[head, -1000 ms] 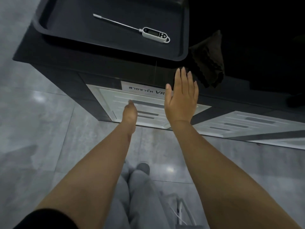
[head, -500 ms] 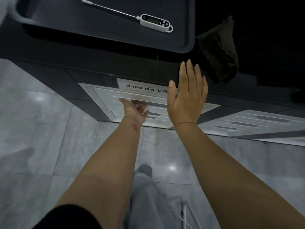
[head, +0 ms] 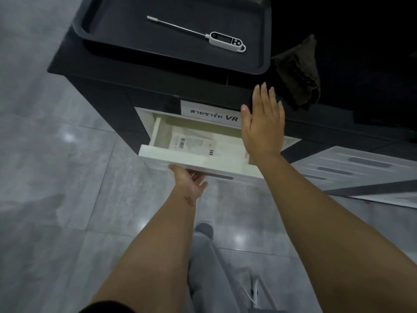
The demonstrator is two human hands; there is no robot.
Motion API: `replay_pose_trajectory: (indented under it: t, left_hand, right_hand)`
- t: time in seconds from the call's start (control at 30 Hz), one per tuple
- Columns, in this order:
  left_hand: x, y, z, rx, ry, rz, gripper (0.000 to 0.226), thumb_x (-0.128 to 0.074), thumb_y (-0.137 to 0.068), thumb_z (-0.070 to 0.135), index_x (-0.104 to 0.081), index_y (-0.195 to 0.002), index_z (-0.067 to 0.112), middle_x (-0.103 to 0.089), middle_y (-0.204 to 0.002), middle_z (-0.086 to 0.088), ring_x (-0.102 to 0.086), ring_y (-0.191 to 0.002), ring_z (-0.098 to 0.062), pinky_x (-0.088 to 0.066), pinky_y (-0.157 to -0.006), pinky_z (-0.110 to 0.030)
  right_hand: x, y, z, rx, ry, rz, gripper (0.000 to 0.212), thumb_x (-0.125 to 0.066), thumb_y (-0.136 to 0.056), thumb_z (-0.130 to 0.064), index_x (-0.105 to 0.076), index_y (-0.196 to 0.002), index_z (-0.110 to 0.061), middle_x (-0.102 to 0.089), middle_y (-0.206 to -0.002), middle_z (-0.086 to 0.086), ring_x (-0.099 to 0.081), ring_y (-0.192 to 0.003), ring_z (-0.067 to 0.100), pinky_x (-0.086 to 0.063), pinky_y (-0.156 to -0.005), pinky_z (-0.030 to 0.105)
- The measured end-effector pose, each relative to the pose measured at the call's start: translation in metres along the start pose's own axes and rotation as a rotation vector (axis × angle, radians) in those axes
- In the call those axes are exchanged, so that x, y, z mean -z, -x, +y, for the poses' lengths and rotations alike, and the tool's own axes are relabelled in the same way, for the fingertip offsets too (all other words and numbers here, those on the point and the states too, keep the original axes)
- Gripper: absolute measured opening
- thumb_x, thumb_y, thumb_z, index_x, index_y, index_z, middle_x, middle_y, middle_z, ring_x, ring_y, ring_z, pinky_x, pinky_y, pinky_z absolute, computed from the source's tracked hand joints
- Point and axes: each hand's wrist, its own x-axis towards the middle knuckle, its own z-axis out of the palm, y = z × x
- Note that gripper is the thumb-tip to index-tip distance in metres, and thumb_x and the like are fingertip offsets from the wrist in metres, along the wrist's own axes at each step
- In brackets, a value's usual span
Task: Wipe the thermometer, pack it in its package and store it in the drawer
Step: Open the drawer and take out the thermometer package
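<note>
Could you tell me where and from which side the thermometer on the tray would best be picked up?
I would pinch the thermometer by its white body, the widest part, coming straight down from above. It lies flat on the tray with open space around it; the thin probe pointing left looks harder to pinch off the flat surface.

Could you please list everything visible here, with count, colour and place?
thermometer: one, white with metal probe, lying in the tray
tray: one, black, on the cabinet top
cloth: one, dark, crumpled right of the tray
cabinet: one, black
label: one, white, above the drawer
drawer: one, white, pulled open
package: one, white, lying inside the drawer
floor: grey tiles
left hand: under the drawer front, pulling
right hand: open, flat, above the drawer
</note>
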Motion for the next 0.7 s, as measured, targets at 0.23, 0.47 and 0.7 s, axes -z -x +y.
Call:
replay_pose_trajectory:
  t: [0.23, 0.47, 0.7]
  left_hand:
    - [0.019, 0.009, -0.012, 0.005, -0.002, 0.057, 0.085, -0.013, -0.092, 0.072, -0.051, -0.134, 0.009, -0.056, -0.136, -0.016, -0.051, -0.13, -0.034, -0.026, -0.116, -0.054]
    - [0.006, 0.029, -0.001, -0.056, -0.238, 0.267, 0.079, -0.005, -0.098, 0.06, -0.029, -0.154, 0.01, -0.034, -0.156, -0.014, -0.032, -0.143, -0.032, -0.018, -0.12, -0.048]
    - [0.0, 0.053, 0.028, -0.627, -0.754, 0.649, 0.065, -0.021, -0.106, 0.042, -0.004, -0.157, 0.006, -0.001, -0.165, -0.01, -0.004, -0.152, -0.023, -0.007, -0.122, -0.043]
  right_hand:
    - [0.001, 0.0, 0.002, 0.01, 0.026, -0.048, 0.06, -0.022, -0.105, -0.041, -0.017, -0.157, -0.011, -0.013, -0.165, 0.005, -0.005, -0.152, 0.019, -0.002, -0.124, 0.04]
    - [-0.002, 0.049, -0.007, 0.009, 0.106, -0.009, 0.059, -0.031, -0.104, -0.032, -0.016, -0.157, -0.01, -0.012, -0.165, 0.009, -0.008, -0.152, 0.024, -0.005, -0.124, 0.042]
    - [-0.017, 0.102, 0.001, -0.06, 0.039, -0.295, 0.058, -0.034, -0.105, -0.027, -0.016, -0.156, -0.007, -0.012, -0.164, 0.01, -0.011, -0.152, 0.022, -0.006, -0.124, 0.039]
